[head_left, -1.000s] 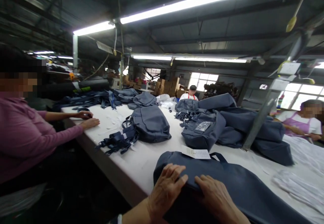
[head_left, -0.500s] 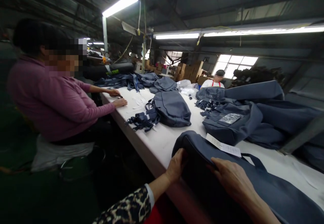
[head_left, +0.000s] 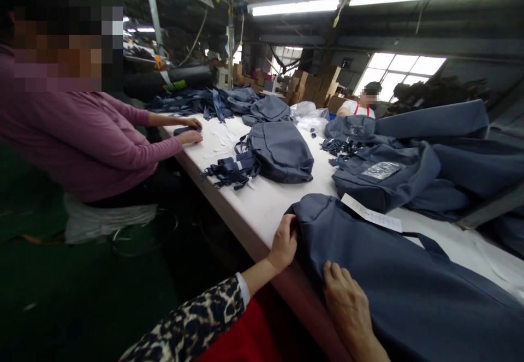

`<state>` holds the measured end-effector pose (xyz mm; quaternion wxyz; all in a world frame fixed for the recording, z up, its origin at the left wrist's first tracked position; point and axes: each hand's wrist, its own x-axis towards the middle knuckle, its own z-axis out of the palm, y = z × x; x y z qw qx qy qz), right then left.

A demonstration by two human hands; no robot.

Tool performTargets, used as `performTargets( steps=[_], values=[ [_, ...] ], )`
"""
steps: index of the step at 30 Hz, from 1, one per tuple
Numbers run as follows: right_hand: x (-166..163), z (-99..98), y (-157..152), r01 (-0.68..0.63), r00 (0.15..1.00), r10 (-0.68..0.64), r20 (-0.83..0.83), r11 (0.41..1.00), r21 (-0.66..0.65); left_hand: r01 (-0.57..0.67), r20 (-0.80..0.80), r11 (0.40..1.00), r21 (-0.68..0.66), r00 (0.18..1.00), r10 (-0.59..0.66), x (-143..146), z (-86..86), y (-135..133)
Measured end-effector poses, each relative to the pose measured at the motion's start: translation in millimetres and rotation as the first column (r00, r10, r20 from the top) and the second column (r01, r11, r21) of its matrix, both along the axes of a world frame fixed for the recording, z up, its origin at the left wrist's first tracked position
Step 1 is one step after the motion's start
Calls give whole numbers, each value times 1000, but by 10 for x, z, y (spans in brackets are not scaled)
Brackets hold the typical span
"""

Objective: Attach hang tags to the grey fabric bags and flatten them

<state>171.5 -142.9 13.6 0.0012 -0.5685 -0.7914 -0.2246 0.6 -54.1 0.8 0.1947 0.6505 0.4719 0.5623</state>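
Handling blue bag (head_left: 393,263), lower right, seemingly midway, not yet released, with left grip (head_left: 283,243) curled around end, right grip (head_left: 347,298) half-open against side.

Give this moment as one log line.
Left hand: holds nearest bag; right hand: on its side; white tag: at far edge; purple-sleeved person: at table

slate-blue bag (head_left: 393,274), white tag (head_left: 370,213), white tabletop (head_left: 264,208), leopard-print sleeve (head_left: 196,318), red garment (head_left: 245,337), co-worker's mauve top (head_left: 82,143), dark-green floor (head_left: 102,296)
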Motion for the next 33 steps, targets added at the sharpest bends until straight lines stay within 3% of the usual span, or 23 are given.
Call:
performTargets(
  steps=[2,4,7,9,10,13,15,17,19,21,24,28,33],
  values=[
    [-29,-6,-6,9,1000,-9,-12,1000,-10,-26,-60,992,125,998,33,25,290,-119],
    [-75,10,-18,26,999,-28,-39,999,-42,164,-295,959,230,951,-92,149,583,-143],
    [-154,73,-79,63,993,-75,-91,991,-121,508,-691,854,113,658,-300,464,773,15],
    [-189,175,-137,96,988,-115,-107,981,-169,552,-819,833,-26,466,-334,664,664,159],
    [-189,258,-160,101,986,-123,-111,976,-191,550,-839,833,-59,425,-340,737,557,219],
    [-34,655,-191,-4,981,-57,-183,948,-317,546,-854,835,-72,399,-334,816,194,346],
    [255,983,-214,-82,954,-37,-299,923,-376,527,-859,846,-80,394,-327,786,37,395],
    [677,1239,-288,14,925,-134,-356,947,-320,516,-863,851,-96,383,-329,745,-16,419],
    [1135,1318,-426,188,930,-258,-261,946,-263,520,-865,848,-106,372,-336,722,-4,422],
    [1511,1202,-600,327,918,-373,-135,904,-274,524,-865,845,-104,372,-337,716,26,415],
    [1770,822,-849,412,889,-451,-77,862,-296,525,-864,846,-89,382,-328,700,53,403],
    [1698,390,-1046,423,886,-454,-96,875,-235,534,-871,842,-80,374,-320,631,60,382],
    [1564,86,-1169,441,886,-453,-95,889,-125,549,-886,831,-87,338,-317,554,60,350]
  ],
)
